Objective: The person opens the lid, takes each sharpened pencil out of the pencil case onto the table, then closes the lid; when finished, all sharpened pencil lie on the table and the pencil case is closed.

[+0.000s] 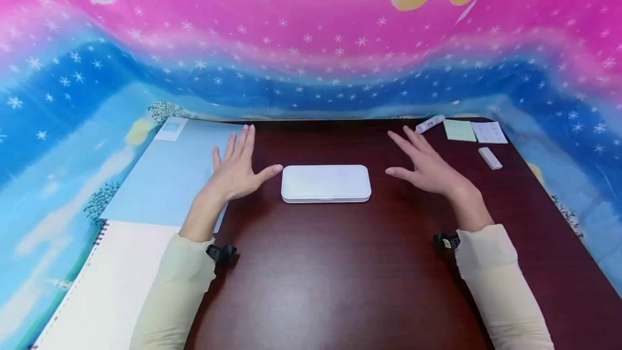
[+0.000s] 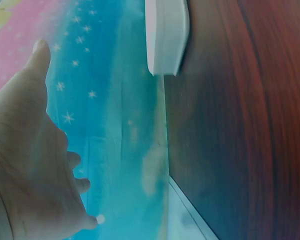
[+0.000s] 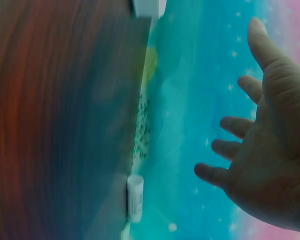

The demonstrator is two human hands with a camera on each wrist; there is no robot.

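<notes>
A closed white case (image 1: pixel 326 183), flat with rounded corners, lies on the dark wooden table between the two hands. To its left the left hand (image 1: pixel 235 172) is held with fingers spread and straight, thumb tip close to the case's left end. The right hand (image 1: pixel 425 166) is spread the same way on the right, a wider gap from the case. Neither hand holds anything. In the left wrist view the end of the case (image 2: pixel 167 37) shows beyond the left hand (image 2: pixel 35 165). The right wrist view has the right hand (image 3: pixel 275 140) with its fingers apart.
A light blue folder (image 1: pixel 160 177) covers part of a spiral-bound white pad (image 1: pixel 107 285) on the left. At the far right are a white glue stick (image 1: pixel 430 123), green sticky notes (image 1: pixel 459 130), a white printed note (image 1: pixel 489 132) and a white eraser-like block (image 1: pixel 489 158). Patterned cloth (image 1: pixel 311 42) surrounds the table.
</notes>
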